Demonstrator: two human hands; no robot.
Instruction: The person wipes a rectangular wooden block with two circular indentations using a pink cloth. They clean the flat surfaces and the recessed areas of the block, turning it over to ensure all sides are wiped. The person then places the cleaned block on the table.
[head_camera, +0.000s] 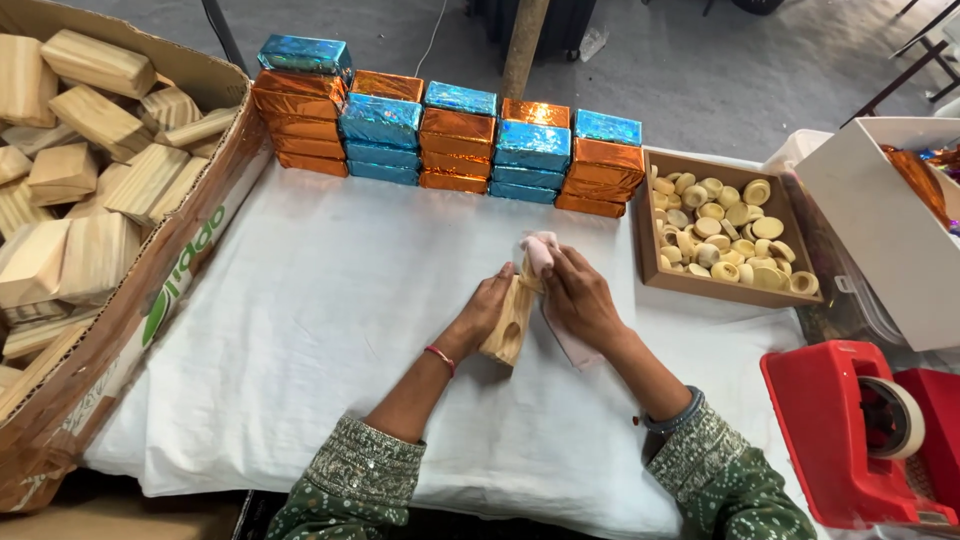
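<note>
My left hand grips a pale wooden block with a round hollow in its face, holding it upright on end over the white cloth. Against the top of the block my right hand presses a pink cloth, which bunches above my fingers; a strip of the same cloth trails out under my right wrist. Both hands meet at the middle of the table.
A large cardboard box of wooden blocks fills the left side. Stacks of orange and blue foil-wrapped blocks line the far edge. A brown tray of small round wooden pieces, a white box and a red tape dispenser stand at the right.
</note>
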